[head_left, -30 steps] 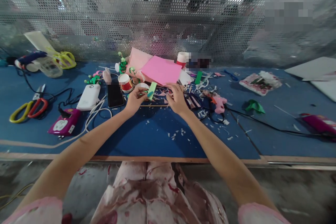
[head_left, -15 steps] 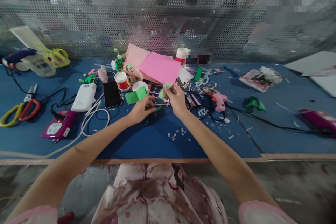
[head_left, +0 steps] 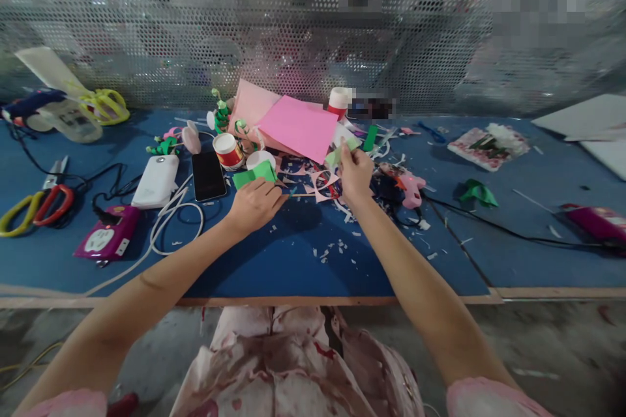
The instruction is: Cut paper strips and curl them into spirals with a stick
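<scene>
Head view: white paper scraps point(head_left: 332, 251) lie on the near part of the blue tabletop point(head_left: 303, 280). Beyond them, the left hand point(head_left: 257, 204) is bent, back upward, at the near edge of a green paper piece point(head_left: 257, 173); its fingertips are largely concealed, so whether they pinch the paper or merely rest there cannot be told. A thin yellowish stick point(head_left: 306, 195) extends right from beside these fingers, its left end obscured. To the right, the right hand point(head_left: 357, 174) pinches a pale green paper piece point(head_left: 341, 152) between thumb and fingers, near the right corner of the pink sheet point(head_left: 299, 129). In my judgement, a light grip at the edge would avoid creasing, and the pieces are best lifted clear of the pink offcut point(head_left: 320, 197) between the hands. Number of layers in the pale piece: not discernible. Farther back, a pixelated patch masks whatever adjoins the far red-and-white tub point(head_left: 337, 103). At the far side, objects behind the perforated screen point(head_left: 244, 32) are indistinct.
</scene>
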`<state>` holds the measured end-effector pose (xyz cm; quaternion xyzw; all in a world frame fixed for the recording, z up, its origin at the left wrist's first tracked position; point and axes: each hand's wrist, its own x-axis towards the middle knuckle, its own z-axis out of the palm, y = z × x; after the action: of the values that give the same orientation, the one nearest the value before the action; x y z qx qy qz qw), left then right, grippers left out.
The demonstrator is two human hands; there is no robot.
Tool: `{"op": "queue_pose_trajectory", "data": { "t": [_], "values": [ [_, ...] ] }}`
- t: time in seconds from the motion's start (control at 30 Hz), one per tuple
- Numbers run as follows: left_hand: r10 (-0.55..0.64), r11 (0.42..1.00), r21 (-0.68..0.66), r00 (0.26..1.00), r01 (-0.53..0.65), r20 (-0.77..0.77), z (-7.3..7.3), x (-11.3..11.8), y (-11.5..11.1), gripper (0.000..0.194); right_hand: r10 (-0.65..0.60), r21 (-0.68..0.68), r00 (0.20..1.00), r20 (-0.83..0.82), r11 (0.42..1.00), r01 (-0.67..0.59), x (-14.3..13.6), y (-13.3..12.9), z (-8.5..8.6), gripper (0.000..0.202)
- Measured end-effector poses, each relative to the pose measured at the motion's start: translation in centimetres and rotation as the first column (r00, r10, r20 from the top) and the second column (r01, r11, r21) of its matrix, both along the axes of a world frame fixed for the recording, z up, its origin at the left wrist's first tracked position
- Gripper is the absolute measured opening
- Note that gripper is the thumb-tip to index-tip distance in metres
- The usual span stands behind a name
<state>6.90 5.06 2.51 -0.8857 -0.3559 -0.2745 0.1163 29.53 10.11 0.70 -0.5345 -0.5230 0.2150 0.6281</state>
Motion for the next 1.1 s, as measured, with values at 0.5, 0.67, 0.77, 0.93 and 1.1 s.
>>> {"op": "queue_pose_trajectory", "data": {
  "t": [0.5,0.67,0.77,0.93,1.1],
  "values": [
    [-0.171,0.922,-0.225,0.853,0.315,0.493,-2.7,0.8,0.4,0.061,0.284,-0.062,0.928,0.242,0.959,-0.277,-5.0,-3.0,0.7,0.035],
    [0.065,0.763,-0.505,0.729,0.404,0.681,-3.1,1.3,1.7,0.070,0.381,-0.146,0.900,0.212,0.923,-0.357,-6.1,-3.5,0.1,0.038],
    [0.166,0.657,-0.579,0.657,0.482,0.735,-2.9,1.3,2.3,0.075,0.398,-0.192,0.901,0.171,0.911,-0.366,-6.0,-3.4,-0.1,0.038],
    [0.252,0.450,-0.638,0.596,0.625,0.762,-3.1,1.3,2.8,0.078,0.358,-0.163,0.922,0.150,0.928,-0.334,-5.6,-3.2,-0.2,0.044],
    [0.318,0.416,-0.650,0.569,0.635,0.759,-3.0,1.4,2.7,0.061,0.347,-0.152,0.925,0.157,0.934,-0.325,-5.1,-3.3,-0.4,0.042]
  ]
}}
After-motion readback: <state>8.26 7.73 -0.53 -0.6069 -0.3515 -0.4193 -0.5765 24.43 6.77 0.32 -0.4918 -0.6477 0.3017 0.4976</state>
